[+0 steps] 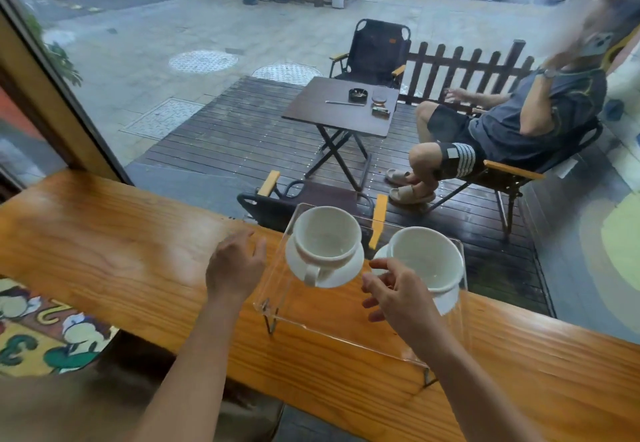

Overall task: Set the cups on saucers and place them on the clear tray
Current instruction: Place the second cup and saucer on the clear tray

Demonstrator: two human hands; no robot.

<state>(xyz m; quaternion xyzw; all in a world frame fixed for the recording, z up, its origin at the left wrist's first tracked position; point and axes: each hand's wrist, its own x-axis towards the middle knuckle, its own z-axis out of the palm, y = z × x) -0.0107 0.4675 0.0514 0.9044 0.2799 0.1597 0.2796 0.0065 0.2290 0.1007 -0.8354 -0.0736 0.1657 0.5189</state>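
Note:
Two white cups stand on white saucers on the clear tray (311, 317), which rests on the wooden counter. The left cup (327, 233) sits on its saucer (343, 272) with the handle pointing toward me. The right cup (426, 258) sits on a saucer (446, 299) at the tray's right side. My left hand (235, 265) hovers over the counter just left of the tray, fingers apart, holding nothing. My right hand (398, 292) is close in front of the right cup, fingers loosely curled and apart; whether it touches the cup or saucer is unclear.
The wooden counter (121, 261) runs along a big window. Outside the glass are a deck, a folding table (343, 109) with an ashtray and a glass, black folding chairs and a seated person (519, 119). A patterned floor shows at lower left.

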